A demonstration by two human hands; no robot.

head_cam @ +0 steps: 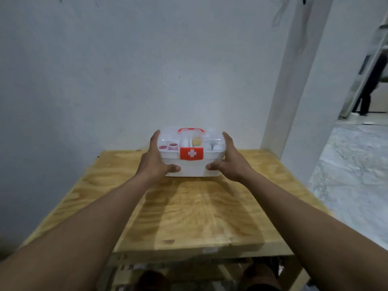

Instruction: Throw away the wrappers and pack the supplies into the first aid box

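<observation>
Your left hand [156, 159] and right hand [230, 158] clamp the white plastic first aid box with clear lid [191, 153] between them; probably light, rigid, slick-sided, so grip low.

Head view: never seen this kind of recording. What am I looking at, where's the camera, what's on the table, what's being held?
There is no machine here. A person wears one wide-angle camera on the head, looking forward and down, so the two bare arms reach in from the bottom of the picture.

On the plywood table, near its far edge by the white wall, stands a first aid box: white body, clear lid shut, red handle on top and a red latch with a white cross in front. Small supplies show blurrily through the lid.

The left hand and the right hand grip the box's two ends, thumbs on its front. I see no loose items on the tabletop. A second person stands in the doorway at far right.
</observation>
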